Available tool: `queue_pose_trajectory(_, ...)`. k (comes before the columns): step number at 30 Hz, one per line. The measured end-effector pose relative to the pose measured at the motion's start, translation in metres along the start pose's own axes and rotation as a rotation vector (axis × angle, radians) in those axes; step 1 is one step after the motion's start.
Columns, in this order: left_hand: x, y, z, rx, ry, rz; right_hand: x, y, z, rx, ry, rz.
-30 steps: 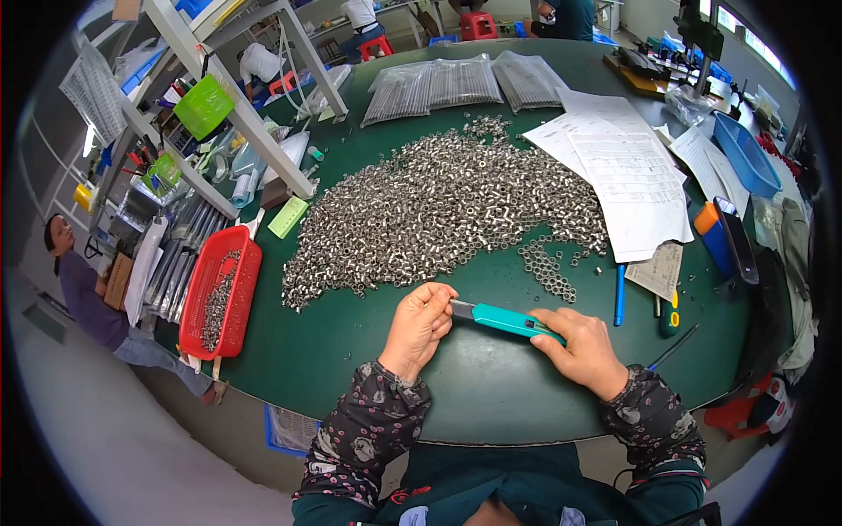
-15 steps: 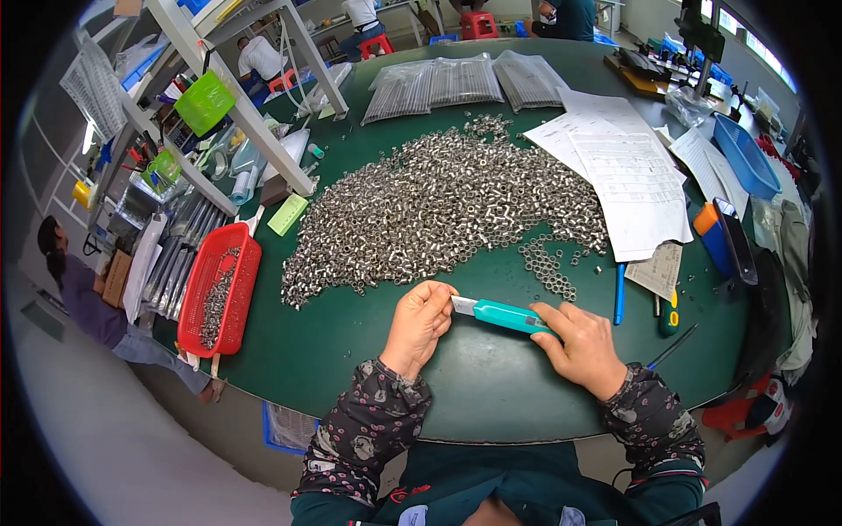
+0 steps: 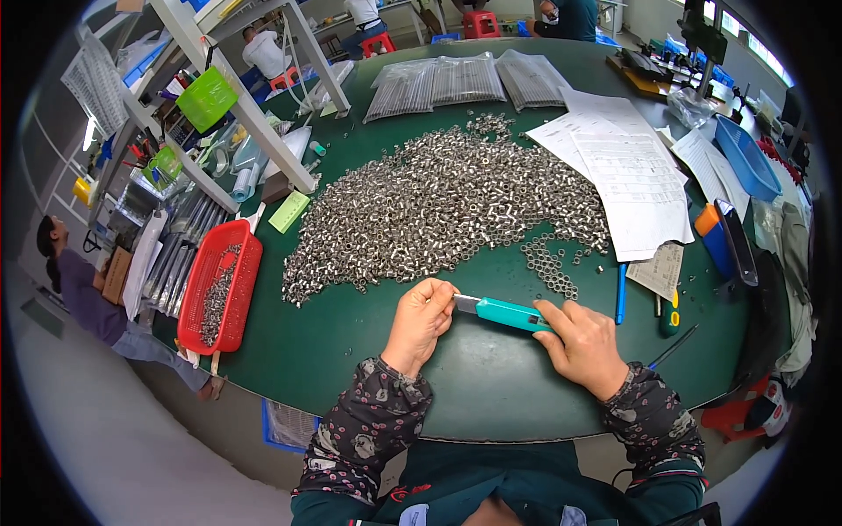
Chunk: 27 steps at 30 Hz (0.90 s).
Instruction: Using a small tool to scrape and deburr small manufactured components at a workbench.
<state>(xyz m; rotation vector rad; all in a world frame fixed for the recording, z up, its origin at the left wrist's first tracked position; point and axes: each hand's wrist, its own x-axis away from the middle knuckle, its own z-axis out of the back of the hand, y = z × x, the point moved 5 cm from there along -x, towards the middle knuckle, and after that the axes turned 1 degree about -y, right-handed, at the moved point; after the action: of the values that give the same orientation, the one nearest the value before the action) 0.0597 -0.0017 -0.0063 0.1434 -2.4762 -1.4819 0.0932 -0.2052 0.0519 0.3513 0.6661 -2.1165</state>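
Green table (image 3: 491, 403), smooth, faint sheen. Mid-table: heap of short metal rings (image 3: 438, 202), shiny, hollow, apparently spread low to lie within reach. Left edge: red latticed basket (image 3: 242, 302). Toward near edge: right hand (image 3: 586, 344), grip clamped on rear of teal utility knife (image 3: 509, 314), likely for control. Left hand (image 3: 417, 324): fingertips together at flat steel blade (image 3: 466, 303); from here, cannot tell what's pinched.

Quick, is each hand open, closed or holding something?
Left hand: closed, pinched at the tip of the blade; whether holding anything cannot be told.
Right hand: closed, holding the turquoise cutter.
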Motion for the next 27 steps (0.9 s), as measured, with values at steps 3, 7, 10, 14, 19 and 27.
queue_pose_trajectory(3,0.002,0.0,0.001,-0.003,0.001,0.005,0.0,-0.002,0.0,-0.001,0.001,0.01)
queue_pose_trajectory(7,0.005,-0.001,-0.001,0.08,0.002,0.078,0.0,0.001,0.0,-0.087,-0.027,0.005)
queue_pose_trajectory(10,0.004,-0.002,-0.001,0.117,-0.034,0.061,0.002,0.004,-0.001,-0.197,-0.048,-0.031)
queue_pose_trajectory(14,0.001,0.001,0.001,0.123,-0.016,0.043,0.003,0.008,-0.002,-0.268,-0.051,-0.074)
queue_pose_trajectory(19,-0.007,0.001,-0.003,0.192,-0.054,0.039,0.002,0.018,-0.004,-0.321,-0.055,-0.108)
queue_pose_trajectory(27,-0.004,-0.002,0.01,0.221,-0.03,0.051,-0.001,0.033,-0.012,-0.734,0.009,-0.279)
